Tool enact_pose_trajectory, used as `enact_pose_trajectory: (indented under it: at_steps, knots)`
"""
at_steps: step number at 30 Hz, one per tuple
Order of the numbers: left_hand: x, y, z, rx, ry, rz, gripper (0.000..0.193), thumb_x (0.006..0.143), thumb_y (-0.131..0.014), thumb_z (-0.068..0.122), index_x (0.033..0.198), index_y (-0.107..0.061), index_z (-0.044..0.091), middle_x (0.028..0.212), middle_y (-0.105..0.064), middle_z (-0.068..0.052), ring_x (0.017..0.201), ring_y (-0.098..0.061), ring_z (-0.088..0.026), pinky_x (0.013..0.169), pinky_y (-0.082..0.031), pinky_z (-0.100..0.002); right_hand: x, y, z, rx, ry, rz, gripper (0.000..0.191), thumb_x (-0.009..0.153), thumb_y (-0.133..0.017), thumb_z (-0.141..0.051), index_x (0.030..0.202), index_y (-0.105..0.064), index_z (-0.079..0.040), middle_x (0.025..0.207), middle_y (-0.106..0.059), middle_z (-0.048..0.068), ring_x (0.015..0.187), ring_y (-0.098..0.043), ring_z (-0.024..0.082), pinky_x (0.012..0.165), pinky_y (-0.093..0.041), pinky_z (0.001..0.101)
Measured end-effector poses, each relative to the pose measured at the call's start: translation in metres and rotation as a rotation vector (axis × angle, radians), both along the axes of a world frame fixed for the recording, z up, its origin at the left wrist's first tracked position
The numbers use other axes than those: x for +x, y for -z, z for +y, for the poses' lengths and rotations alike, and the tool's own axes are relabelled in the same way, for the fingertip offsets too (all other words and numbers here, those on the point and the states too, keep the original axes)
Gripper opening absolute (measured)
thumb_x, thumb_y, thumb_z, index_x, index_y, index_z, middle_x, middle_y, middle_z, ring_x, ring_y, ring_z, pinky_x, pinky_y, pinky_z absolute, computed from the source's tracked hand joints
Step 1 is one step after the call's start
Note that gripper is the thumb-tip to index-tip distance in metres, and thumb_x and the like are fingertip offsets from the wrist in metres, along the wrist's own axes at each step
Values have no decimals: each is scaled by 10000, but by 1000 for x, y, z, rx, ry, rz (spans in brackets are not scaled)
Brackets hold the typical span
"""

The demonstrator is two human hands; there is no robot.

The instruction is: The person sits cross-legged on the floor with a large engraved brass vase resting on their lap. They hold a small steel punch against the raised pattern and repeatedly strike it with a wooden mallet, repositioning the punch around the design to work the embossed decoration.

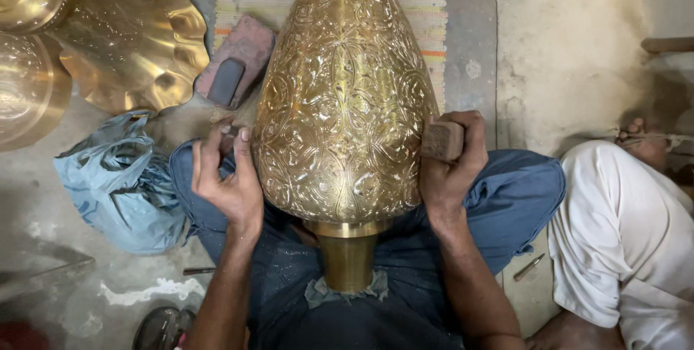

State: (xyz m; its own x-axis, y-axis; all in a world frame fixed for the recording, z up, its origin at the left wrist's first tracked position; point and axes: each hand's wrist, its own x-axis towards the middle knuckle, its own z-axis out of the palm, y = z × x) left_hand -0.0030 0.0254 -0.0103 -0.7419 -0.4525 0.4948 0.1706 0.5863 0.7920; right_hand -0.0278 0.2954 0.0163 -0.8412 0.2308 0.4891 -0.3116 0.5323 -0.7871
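Note:
A large engraved brass vase (343,97) lies across my lap, its narrow neck (348,259) toward me on a scrap of cloth. My left hand (228,176) is beside the vase's left flank, fingers pinching a small thin tool near the metal. My right hand (452,158) grips a small brown wooden block (442,140) against the vase's right flank. My legs in blue trousers are folded under the vase.
Fluted brass pieces (137,39) lie at upper left. A blue plastic bag (119,184) sits by my left knee. A reddish block with a dark pad (235,68) rests on a striped mat. Another person in white clothing (622,241) sits at right.

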Motion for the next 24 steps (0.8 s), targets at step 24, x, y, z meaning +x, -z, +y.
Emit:
enact_pose_trajectory:
  at_steps: [24]
  knots:
    - [-30,-97,64,-30,687,-210,314,967,-821,162,1242,-705,64,1107,-790,-78,953,-801,-140,791,-688,-259,-66,-68,61,958,-273,-126,443,876,-853,-149,1285,-686,-109,1058,-728,80,960,-702,251,918,-497,444]
